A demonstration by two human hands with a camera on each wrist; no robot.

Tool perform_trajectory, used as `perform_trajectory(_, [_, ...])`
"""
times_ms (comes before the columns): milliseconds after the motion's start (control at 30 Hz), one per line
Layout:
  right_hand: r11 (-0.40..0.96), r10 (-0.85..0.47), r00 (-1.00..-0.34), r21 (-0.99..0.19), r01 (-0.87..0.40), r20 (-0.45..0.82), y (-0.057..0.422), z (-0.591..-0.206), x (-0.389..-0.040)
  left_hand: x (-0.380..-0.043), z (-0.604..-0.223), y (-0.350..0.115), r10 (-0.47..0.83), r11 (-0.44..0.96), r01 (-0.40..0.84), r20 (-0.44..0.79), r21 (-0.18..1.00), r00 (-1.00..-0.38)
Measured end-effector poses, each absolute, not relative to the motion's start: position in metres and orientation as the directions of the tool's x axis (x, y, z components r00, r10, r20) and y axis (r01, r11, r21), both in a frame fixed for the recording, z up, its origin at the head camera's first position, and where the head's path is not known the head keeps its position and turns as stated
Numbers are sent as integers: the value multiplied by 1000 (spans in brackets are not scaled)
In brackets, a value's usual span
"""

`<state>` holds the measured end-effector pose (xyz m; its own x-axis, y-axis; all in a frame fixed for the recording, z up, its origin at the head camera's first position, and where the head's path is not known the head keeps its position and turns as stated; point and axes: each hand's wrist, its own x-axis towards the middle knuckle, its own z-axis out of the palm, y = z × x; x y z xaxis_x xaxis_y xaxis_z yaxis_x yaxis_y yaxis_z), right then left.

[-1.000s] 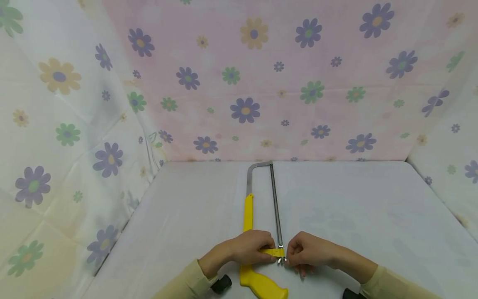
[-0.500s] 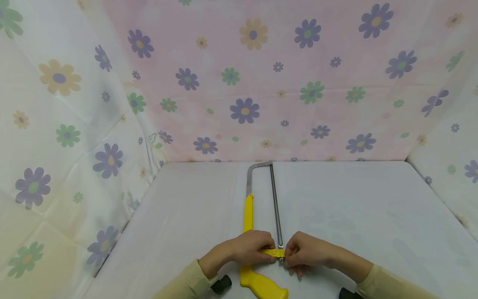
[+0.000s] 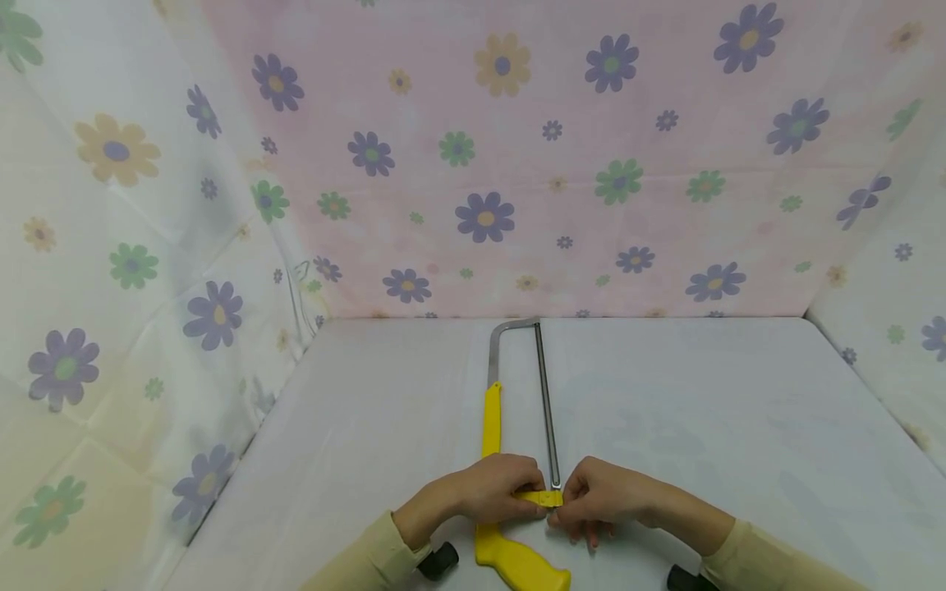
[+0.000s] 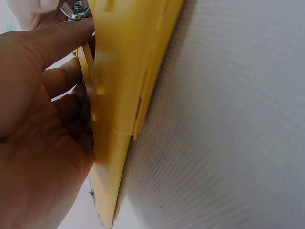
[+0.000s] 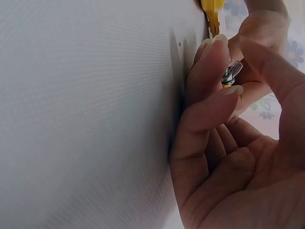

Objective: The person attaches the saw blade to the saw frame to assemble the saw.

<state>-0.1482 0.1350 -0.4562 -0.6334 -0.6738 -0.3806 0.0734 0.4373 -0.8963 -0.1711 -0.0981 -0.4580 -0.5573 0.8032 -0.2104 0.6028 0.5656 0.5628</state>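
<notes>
A hacksaw (image 3: pixel 492 419) with a yellow handle and frame lies on the white table, its grey metal bow pointing away. Its blade (image 3: pixel 547 394) runs along the right side to a yellow end piece (image 3: pixel 543 498). My left hand (image 3: pixel 495 488) grips the frame near that end piece, thumb and fingers on either side of the yellow part. At the end sits a silver wing nut (image 5: pixel 232 74) on a threaded bolt (image 4: pixel 79 6). Curled around the wing nut are the thumb and fingers of my right hand (image 3: pixel 609 497), mostly covering it in the head view.
The white table (image 3: pixel 702 394) extends on both sides of the saw. Flower-patterned cloth (image 3: pixel 517 164) hangs behind and at both sides. A dark cylindrical object (image 3: pixel 439 561) shows below the left wrist and another dark object (image 3: pixel 689 579) by the right sleeve.
My right hand has shifted slightly left, and its fingertips now cover the wing nut that showed before. The left hand and the hacksaw stay in place.
</notes>
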Motion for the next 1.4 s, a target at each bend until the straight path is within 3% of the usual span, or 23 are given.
perform_trajectory(333, [460, -649, -642, -883, 97, -408, 134, -458, -149, -171, -459, -98, 805, 564, 610, -203, 557, -558])
perform_trajectory(1067, [371, -737, -585, -926, 66, -337, 151, -458, -150, -171, -459, -96, 795, 575, 597, -211, 559, -568])
perform_trajectory(1400, [389, -727, -597, -920, 47, -338, 150, -460, -151, -178, -475, -100, 823, 540, 641, -179, 546, -540])
